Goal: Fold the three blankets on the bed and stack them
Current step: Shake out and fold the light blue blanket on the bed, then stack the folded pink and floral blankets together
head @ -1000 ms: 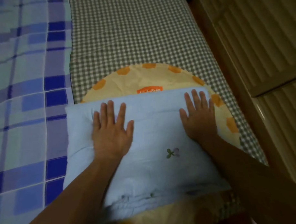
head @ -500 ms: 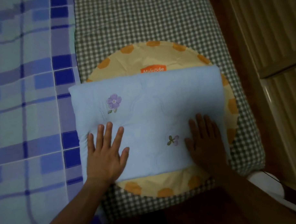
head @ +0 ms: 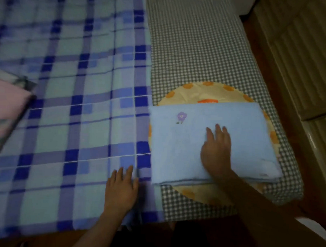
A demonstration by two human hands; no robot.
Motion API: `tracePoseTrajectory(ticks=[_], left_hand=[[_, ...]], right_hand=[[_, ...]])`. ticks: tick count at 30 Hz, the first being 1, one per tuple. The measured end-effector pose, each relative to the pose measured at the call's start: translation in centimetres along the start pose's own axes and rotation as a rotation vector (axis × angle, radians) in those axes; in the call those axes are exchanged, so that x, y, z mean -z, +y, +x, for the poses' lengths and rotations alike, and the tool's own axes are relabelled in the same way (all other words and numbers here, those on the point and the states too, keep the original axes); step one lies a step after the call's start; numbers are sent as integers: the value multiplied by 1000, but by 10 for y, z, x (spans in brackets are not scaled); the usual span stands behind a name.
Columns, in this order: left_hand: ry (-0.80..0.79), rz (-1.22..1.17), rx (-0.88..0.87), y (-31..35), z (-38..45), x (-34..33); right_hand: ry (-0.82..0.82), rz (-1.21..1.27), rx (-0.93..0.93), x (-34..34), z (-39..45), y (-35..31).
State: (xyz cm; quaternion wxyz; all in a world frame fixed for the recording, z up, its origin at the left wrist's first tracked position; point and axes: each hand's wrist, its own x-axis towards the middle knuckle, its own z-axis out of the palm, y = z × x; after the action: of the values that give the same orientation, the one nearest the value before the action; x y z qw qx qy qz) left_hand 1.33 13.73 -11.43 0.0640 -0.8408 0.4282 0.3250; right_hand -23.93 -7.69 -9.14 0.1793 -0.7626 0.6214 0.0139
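Folded blue blanket (head: 205, 140) near the bed's right edge, under the flat right hand (head: 215, 149); left hand (head: 122, 187) flat on plaid blanket (head: 65, 108); pink item (head: 4, 110) cut off.

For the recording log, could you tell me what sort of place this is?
Most likely a bedroom at home: a bed in checked sheeting, a plaid blanket spread across it, a folded light-blue blanket beside that.
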Motion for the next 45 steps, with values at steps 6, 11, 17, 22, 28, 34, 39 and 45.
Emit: tracePoseTrajectory(ticks=[6, 11, 17, 22, 28, 34, 39, 45], left_hand=[[-2, -794, 266, -153, -14, 111], [23, -1180, 394, -344, 15, 147], [114, -1269, 574, -533, 73, 169], [128, -1473, 691, -619, 132, 176], [152, -1970, 632, -646, 181, 182], [129, -2119, 619, -642, 173, 200], [589, -2429, 549, -637, 122, 232], [564, -2080, 658, -588, 89, 211]], right_hand=[[-297, 237, 215, -9, -9, -272], [-437, 358, 145, -98, -15, -472], [-748, 556, -135, -221, -29, -644], [-853, 826, -326, -286, -9, -760], [-725, 1351, -505, -384, 38, -847], [-893, 1567, -490, -305, 31, -868], [-800, 1545, -329, -154, 4, -811], [-652, 1216, -500, -53, -26, -554]])
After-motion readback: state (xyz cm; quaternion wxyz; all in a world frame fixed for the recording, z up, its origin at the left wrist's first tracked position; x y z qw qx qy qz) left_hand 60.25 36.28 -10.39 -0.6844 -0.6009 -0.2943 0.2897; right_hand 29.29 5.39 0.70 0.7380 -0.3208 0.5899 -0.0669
